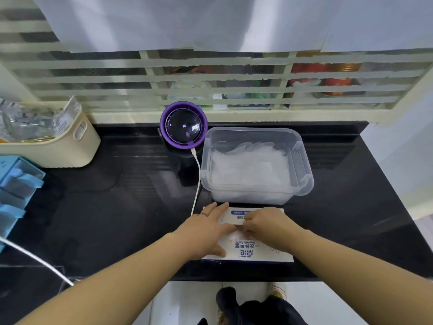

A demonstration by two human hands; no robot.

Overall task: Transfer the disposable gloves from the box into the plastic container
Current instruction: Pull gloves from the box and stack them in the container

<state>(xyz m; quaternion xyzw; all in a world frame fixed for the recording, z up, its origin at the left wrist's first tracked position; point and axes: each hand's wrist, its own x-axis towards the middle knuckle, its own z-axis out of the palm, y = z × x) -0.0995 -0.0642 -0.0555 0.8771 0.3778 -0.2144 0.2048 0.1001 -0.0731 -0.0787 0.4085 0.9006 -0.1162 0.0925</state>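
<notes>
Presses down with the straight, slightly spread fingers [219, 208] of the left hand [206, 228] on the left part of the box [257, 253], a ring on one of them. Pinches with the curled, closed-up fingers [248, 218] of the right hand [264, 227] at a white tuft of gloves [234, 236] in the slot on top of the box. Holds the box flat on the black counter [117, 195], near its front edge, print upside down to the camera.

Just beyond the box, the clear container [304, 160], lidless, with a loose heap [250, 167] of gloves across its floor; touching the box or not, cannot tell. Left of the container, a round purple gadget [184, 124] at the back ledge, its white cable [198, 179] trailing down past the box's left edge. Further left, a cream basket [58, 148] of wrappers and a blue organiser [16, 181].
</notes>
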